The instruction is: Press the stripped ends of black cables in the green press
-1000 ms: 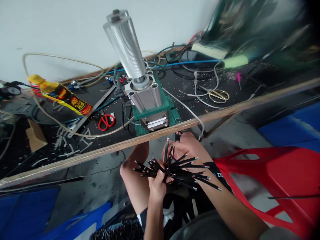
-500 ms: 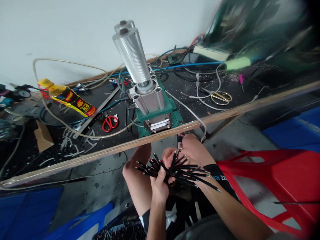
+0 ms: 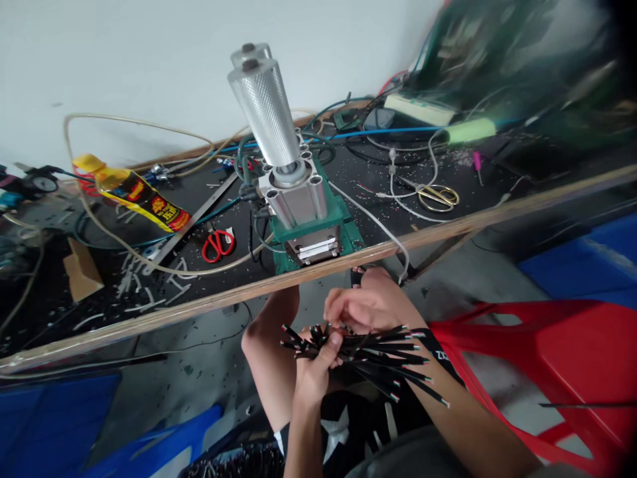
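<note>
A bundle of short black cables (image 3: pixel 383 354), their ends showing small coloured wire tips, fans out over my lap. My left hand (image 3: pixel 316 372) grips it near the middle, thumb pressed across the top. Just behind the bundle, my right hand (image 3: pixel 362 310) is loosely curved, with its fingers pointing left and nothing visible in them. Some of its fingertips are close to the cables, and whether they touch is hard to see. At the bottom, more black cable pieces (image 3: pixel 239 463) lie in a dark pile beside my leg.
Ahead, a bench edge (image 3: pixel 223 300) runs across, bearing a pneumatic press (image 3: pixel 293 199), red-handled scissors (image 3: pixel 219 245), gold-handled scissors (image 3: pixel 438 198), a yellow-capped bottle (image 3: pixel 139 196) and loose hoses. A red plastic chair (image 3: pixel 572 352) stands at right, a blue stool (image 3: pixel 164 445) at lower left.
My right hand has come away from the middle of the bundle, its fingers loosening. The cables in my left hand have turned slightly, their right ends now lower.
</note>
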Demonstrator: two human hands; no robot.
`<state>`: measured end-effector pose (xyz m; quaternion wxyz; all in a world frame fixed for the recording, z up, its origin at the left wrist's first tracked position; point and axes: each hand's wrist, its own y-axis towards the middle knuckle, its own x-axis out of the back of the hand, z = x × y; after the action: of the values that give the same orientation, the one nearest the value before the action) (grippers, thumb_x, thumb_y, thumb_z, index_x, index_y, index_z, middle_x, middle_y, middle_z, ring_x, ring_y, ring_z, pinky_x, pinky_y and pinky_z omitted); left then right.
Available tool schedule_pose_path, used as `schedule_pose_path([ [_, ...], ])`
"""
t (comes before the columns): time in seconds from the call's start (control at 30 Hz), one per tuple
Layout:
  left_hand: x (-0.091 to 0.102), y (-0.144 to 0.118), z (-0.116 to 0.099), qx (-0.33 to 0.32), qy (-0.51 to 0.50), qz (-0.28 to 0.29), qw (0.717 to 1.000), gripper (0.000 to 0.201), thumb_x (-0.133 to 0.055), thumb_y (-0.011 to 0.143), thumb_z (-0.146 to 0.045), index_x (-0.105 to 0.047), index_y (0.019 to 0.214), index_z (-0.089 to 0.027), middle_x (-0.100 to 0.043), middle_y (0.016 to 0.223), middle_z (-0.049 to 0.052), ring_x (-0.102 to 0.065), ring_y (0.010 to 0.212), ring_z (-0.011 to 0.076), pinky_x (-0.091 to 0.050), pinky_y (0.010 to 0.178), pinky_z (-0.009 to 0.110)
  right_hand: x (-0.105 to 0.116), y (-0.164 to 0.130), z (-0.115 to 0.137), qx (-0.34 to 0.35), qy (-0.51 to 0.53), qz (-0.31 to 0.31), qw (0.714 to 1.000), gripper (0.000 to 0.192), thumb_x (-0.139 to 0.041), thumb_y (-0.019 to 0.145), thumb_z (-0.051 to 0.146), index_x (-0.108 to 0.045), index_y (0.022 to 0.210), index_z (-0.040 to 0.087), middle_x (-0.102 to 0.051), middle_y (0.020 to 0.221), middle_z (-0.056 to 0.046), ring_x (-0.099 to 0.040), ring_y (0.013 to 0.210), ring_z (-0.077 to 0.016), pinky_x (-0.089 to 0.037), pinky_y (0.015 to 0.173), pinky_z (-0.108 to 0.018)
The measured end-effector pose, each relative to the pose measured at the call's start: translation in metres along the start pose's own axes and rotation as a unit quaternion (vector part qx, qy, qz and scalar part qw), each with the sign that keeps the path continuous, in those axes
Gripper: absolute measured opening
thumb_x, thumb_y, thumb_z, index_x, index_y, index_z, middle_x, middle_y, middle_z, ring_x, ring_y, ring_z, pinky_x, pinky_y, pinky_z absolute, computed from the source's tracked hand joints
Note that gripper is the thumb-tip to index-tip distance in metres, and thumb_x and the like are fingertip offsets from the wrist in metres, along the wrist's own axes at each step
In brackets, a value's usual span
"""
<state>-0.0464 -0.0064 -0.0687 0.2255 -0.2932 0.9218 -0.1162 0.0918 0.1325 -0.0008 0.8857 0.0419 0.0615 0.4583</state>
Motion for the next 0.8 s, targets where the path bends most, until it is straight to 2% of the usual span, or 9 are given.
schedule_pose_path([
  [0.07,0.002,0.000,0.000,0.003,0.006,0.007,1.000,0.048,-0.106,0.062,-0.052,-0.076,0.074,-0.017,-0.066,0.057,0.000,-0.054,0.043,0.0117,-0.044,0.042,0.022,-0.007,0.005,0.004,0.002,0.036,0.024,0.999,0.058,-0.075,0.094,0.075,-0.082,0.094,0.017,-0.074,0.095,-0.011,-0.073,0.076,-0.0215,-0.060,0.069,-0.034],
  [0.17,0.002,0.001,0.000,0.005,0.005,0.008,1.000,0.050,-0.106,0.061,-0.054,-0.074,0.073,-0.018,-0.065,0.056,-0.001,-0.053,0.042,0.0121,-0.044,0.041,0.022,-0.012,0.014,0.012,0.017,0.046,0.037,0.998,0.036,-0.086,0.090,0.054,-0.085,0.093,0.018,-0.077,0.093,-0.009,-0.072,0.077,-0.0219,-0.059,0.072,-0.035],
  [0.23,0.002,0.002,-0.001,0.005,0.007,0.020,1.000,0.048,-0.105,0.065,-0.053,-0.072,0.072,-0.018,-0.063,0.055,-0.001,-0.052,0.042,0.0115,-0.042,0.041,0.022,-0.012,0.017,0.017,0.052,-0.001,0.023,0.998,0.021,-0.080,0.096,0.038,-0.083,0.086,0.020,-0.075,0.085,-0.006,-0.067,0.070,-0.0187,-0.057,0.070,-0.033],
  [0.33,0.003,0.002,-0.002,-0.002,0.015,0.058,0.998,0.042,-0.100,0.075,-0.052,-0.076,0.074,-0.018,-0.062,0.056,-0.001,-0.051,0.042,0.0106,-0.039,0.041,0.021,-0.015,0.019,0.023,0.067,-0.096,-0.015,0.993,0.025,-0.066,0.101,0.026,-0.076,0.078,0.022,-0.069,0.074,-0.002,-0.058,0.062,-0.0148,-0.051,0.064,-0.029],
  [0.4,0.004,0.003,-0.002,-0.008,0.016,0.078,0.997,0.042,-0.100,0.075,-0.053,-0.077,0.073,-0.018,-0.062,0.055,0.000,-0.052,0.042,0.0114,-0.039,0.041,0.022,-0.019,0.019,0.025,0.015,-0.125,-0.036,0.991,0.026,-0.063,0.102,0.026,-0.071,0.077,0.022,-0.064,0.066,0.000,-0.056,0.059,-0.0135,-0.046,0.059,-0.026],
  [0.5,0.004,0.006,-0.003,-0.009,0.010,0.094,0.995,0.039,-0.101,0.074,-0.050,-0.079,0.073,-0.018,-0.063,0.054,0.001,-0.053,0.042,0.0127,-0.040,0.041,0.024,-0.030,0.021,0.025,-0.055,-0.102,-0.088,0.989,0.031,-0.059,0.105,0.030,-0.066,0.076,0.023,-0.058,0.057,0.003,-0.053,0.052,-0.0124,-0.038,0.051,-0.025],
  [0.63,0.001,0.014,-0.009,0.001,-0.008,0.117,0.993,0.037,-0.101,0.074,-0.050,-0.082,0.075,-0.019,-0.064,0.056,0.001,-0.055,0.043,0.0136,-0.043,0.042,0.025,-0.039,0.030,0.019,-0.072,-0.070,-0.135,0.986,0.037,-0.058,0.107,0.037,-0.062,0.073,0.024,-0.058,0.058,0.001,-0.052,0.053,-0.0138,-0.040,0.051,-0.026],
  [0.8,-0.010,0.026,-0.024,0.016,-0.017,0.134,0.991,0.037,-0.102,0.074,-0.050,-0.084,0.076,-0.017,-0.064,0.056,0.000,-0.052,0.041,0.0102,-0.039,0.039,0.021,-0.037,0.048,0.004,-0.057,-0.030,-0.172,0.983,0.041,-0.060,0.108,0.047,-0.062,0.076,0.021,-0.061,0.067,0.000,-0.054,0.059,-0.0131,-0.045,0.056,-0.025],
])
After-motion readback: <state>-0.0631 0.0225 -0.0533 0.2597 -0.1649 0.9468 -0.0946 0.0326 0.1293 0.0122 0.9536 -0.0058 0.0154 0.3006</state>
